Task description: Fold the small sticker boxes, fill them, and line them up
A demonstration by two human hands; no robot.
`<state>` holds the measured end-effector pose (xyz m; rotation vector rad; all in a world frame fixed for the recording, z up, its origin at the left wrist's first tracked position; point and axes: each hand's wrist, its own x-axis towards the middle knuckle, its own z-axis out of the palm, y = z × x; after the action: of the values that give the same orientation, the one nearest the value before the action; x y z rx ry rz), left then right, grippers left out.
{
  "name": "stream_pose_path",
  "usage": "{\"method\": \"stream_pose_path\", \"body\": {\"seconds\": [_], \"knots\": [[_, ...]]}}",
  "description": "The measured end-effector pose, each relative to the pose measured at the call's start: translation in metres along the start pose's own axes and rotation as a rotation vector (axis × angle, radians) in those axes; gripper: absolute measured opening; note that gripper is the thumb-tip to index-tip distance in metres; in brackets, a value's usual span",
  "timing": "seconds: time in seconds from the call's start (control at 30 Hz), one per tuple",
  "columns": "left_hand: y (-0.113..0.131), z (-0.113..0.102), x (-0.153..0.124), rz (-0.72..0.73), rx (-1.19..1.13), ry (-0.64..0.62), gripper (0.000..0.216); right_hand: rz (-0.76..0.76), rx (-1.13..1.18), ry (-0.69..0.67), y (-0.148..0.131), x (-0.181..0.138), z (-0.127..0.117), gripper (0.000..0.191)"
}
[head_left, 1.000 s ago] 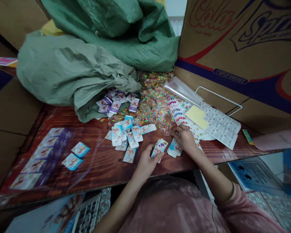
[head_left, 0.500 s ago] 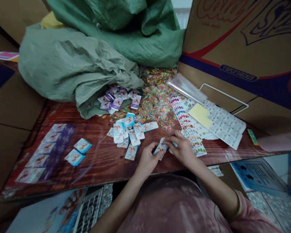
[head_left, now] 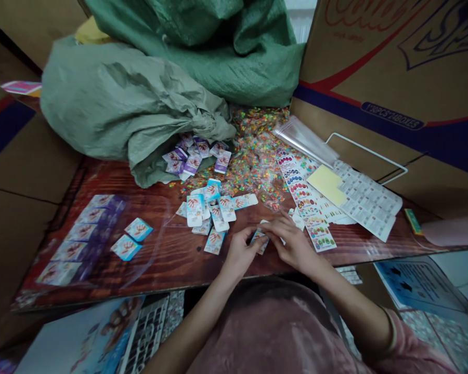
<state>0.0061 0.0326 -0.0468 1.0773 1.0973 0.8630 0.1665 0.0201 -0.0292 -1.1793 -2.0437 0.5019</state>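
From where I stand, a small blue-and-white carton point(head_left: 260, 242) sits between the two hands near the tabletop's point(head_left: 179, 265) front edge, its long axis running away from the person and leaning right at the far end. The left hand point(head_left: 239, 250) pinches its left side between thumb and fingers; the right hand point(head_left: 289, 240) curls over its far end, fingers bent, though I can't tell whether they grip.
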Motion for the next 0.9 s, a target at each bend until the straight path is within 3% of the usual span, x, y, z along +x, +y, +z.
{"method": "stream_pose_path", "body": {"seconds": [0.17, 0.3, 0.43, 0.53, 0.6, 0.67, 0.8, 0.9], "knots": [[0.003, 0.009, -0.008, -0.101, -0.191, 0.035, 0.038, 0.038, 0.046, 0.060, 0.002, -0.002, -0.004, 0.037], [0.012, 0.009, -0.010, -0.155, -0.325, 0.051, 0.026, 0.042, 0.104, 0.081, -0.002, -0.002, -0.007, 0.035], [0.017, 0.008, -0.009, -0.243, -0.435, 0.065, 0.019, 0.328, 0.315, 0.223, 0.002, -0.002, -0.001, 0.044], [0.017, 0.008, -0.008, -0.240, -0.383, 0.113, 0.026, 0.454, 0.589, 0.078, 0.007, -0.002, 0.007, 0.037], [0.015, 0.008, -0.008, -0.205, -0.332, 0.151, 0.031, 0.442, 0.588, 0.043, 0.006, -0.004, 0.010, 0.026], [0.014, 0.007, -0.008, -0.172, -0.304, 0.179, 0.033, 0.359, 0.432, 0.086, 0.000, -0.008, 0.010, 0.021], [0.015, 0.004, -0.009, -0.193, -0.339, 0.184, 0.035, 0.190, 0.265, 0.099, -0.012, -0.012, 0.005, 0.025], [0.017, 0.003, -0.011, -0.253, -0.362, 0.125, 0.041, 0.278, 0.366, 0.120, -0.012, -0.009, 0.003, 0.021]]}}
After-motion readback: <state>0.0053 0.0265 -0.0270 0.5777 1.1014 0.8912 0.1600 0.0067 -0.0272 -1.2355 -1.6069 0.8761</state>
